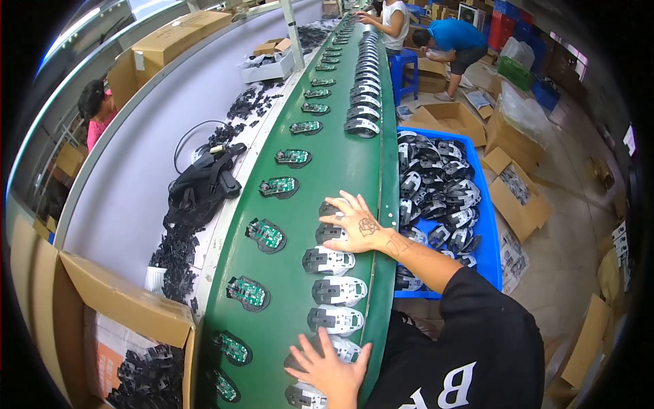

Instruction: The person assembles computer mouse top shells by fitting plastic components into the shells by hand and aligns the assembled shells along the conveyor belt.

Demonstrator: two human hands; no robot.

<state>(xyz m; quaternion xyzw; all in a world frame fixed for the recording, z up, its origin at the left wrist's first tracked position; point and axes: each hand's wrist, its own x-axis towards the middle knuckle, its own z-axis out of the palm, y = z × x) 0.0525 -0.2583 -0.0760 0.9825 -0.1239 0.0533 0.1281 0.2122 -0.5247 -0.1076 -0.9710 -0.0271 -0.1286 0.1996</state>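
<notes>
On the green conveyor belt [306, 184], a column of grey-and-white computer mouse shells [338, 291] lies along the side nearest my body. My right hand [357, 227] is spread open, palm down, over the shells farther up this column and partly hides them. Lower down, my left hand [332, 368] lies flat with fingers apart over other shells, its thumb pointing right. Whether either palm presses on the shells I cannot tell. Along the belt's left side runs a row of dark mouse bases with green circuit boards [248, 293].
Right of the belt stands a blue crate [489, 225] full of mouse shells. Black parts and a black bag [204, 180] lie on the left ledge. A cardboard box [136, 293] sits at lower left. Two people [463, 35] are farther up the right side; another is behind the partition.
</notes>
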